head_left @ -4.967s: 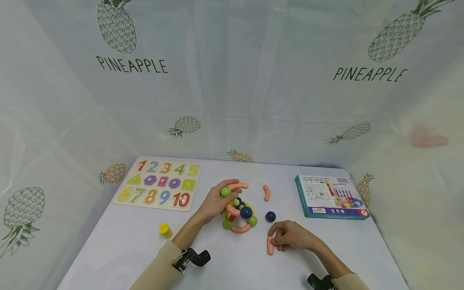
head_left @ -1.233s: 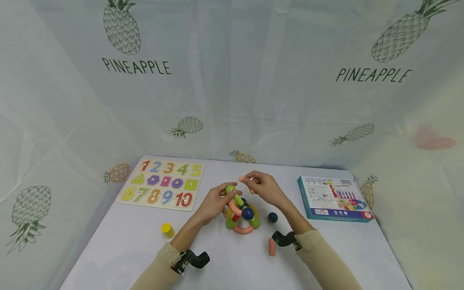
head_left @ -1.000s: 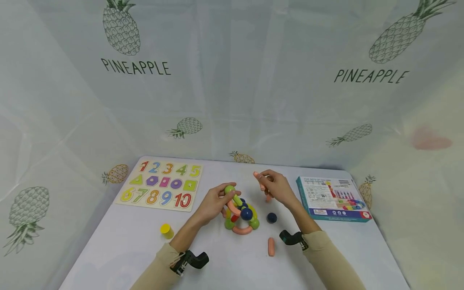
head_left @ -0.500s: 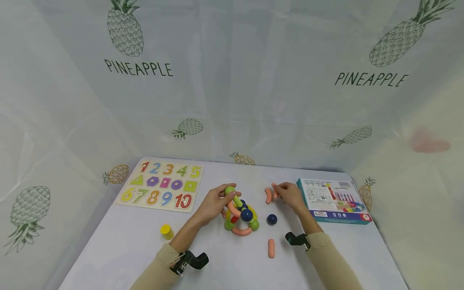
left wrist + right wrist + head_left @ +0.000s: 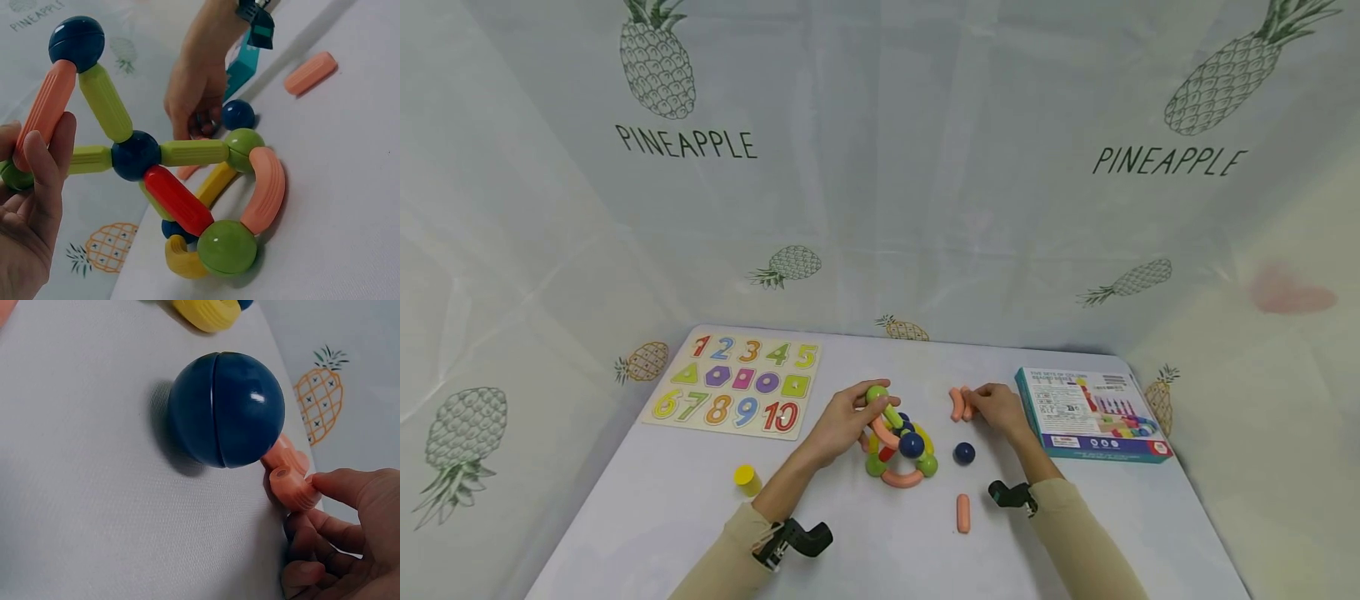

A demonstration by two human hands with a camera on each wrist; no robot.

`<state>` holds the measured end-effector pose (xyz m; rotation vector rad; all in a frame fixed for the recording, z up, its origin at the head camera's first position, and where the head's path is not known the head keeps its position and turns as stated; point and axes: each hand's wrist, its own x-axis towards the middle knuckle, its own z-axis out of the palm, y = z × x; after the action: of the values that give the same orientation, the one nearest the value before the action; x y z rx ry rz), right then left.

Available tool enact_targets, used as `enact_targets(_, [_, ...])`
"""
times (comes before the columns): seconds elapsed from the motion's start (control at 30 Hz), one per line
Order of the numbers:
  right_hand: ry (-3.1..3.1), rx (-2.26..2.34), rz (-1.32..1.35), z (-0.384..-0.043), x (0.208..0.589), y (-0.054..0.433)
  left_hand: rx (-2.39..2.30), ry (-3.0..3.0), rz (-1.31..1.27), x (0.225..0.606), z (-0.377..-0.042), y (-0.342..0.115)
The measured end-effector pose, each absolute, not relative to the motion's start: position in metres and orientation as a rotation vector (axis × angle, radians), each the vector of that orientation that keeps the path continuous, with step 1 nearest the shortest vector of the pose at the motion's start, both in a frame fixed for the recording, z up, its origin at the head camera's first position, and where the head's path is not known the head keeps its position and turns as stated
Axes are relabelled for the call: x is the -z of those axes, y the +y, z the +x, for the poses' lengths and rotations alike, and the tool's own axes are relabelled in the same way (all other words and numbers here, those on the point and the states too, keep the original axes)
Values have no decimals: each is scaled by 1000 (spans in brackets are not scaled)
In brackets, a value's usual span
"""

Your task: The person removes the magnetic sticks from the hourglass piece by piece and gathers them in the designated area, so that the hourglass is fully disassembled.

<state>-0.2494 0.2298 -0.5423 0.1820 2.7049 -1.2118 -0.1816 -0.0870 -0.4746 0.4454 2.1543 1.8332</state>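
Note:
My left hand holds the top of a ball-and-stick magnetic model, gripping around a green ball and a salmon rod. The model stands on the table; green, yellow, salmon and red rods join its balls, with a blue ball at the centre. To the right, my right hand pinches a curved salmon rod between thumb and finger. Close along its left side lies another curved salmon rod. A loose blue ball sits nearer, between that hand and the model.
A straight-looking salmon rod lies toward the front. At the left are a yellow cylinder and, farther back, a number puzzle board. The toy's box stands at the back right, close to my right hand.
My right hand has taken a curved salmon rod off the model's top and carried it right, setting it beside the other curved one. My left hand keeps its hold on the model.

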Motion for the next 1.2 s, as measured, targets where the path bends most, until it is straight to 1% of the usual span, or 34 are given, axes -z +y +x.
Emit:
enact_targets(0.77, [2745, 1138, 204, -250, 545, 229, -1867, 2132, 434, 478, -181, -86])
enact_targets(1.0, [2766, 1220, 232, -243, 535, 226, -1864, 2115, 443, 475, -182, -83])
enact_targets(1.07, [2796, 1278, 172, -242, 527, 220, -1857, 2127, 436, 475, -183, -83])
enact_targets(1.2, [2802, 1415, -77, -238, 505, 201, -1860, 2153, 418, 474, -187, -81])
